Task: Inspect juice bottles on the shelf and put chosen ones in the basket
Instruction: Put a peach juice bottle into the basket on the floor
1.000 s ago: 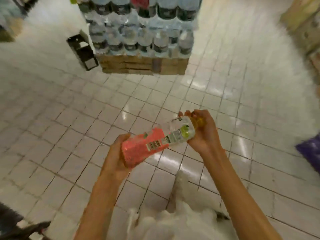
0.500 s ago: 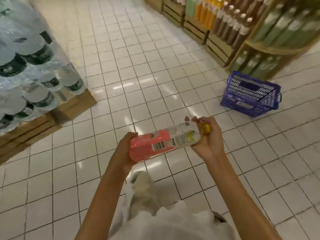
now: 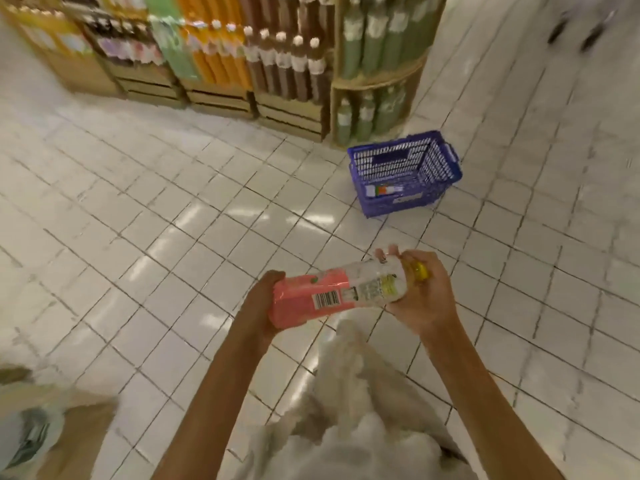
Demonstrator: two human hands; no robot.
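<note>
I hold a pink juice bottle [image 3: 329,294] sideways in front of me, barcode facing up. My left hand [image 3: 261,306] grips its pink base. My right hand [image 3: 420,292] wraps the neck end near the yellow cap [image 3: 420,270]. A blue basket [image 3: 440,174] stands on the tiled floor ahead to the right, with one bottle [image 3: 382,190] lying inside. Behind it wooden shelves [image 3: 221,98] carry rows of orange, brown and green juice bottles [image 3: 294,64].
A round wooden rack [image 3: 375,81] of green bottles stands right behind the basket. White tiled floor [image 3: 173,220] stretches between me and the shelves. A brown box with packed bottles [image 3: 45,427] sits at the lower left. My light trousers show below.
The view has swung right: the pallet of water bottles left the frame, and the shelves and basket now lie ahead. Both hands keep the same hold on the pink bottle.
</note>
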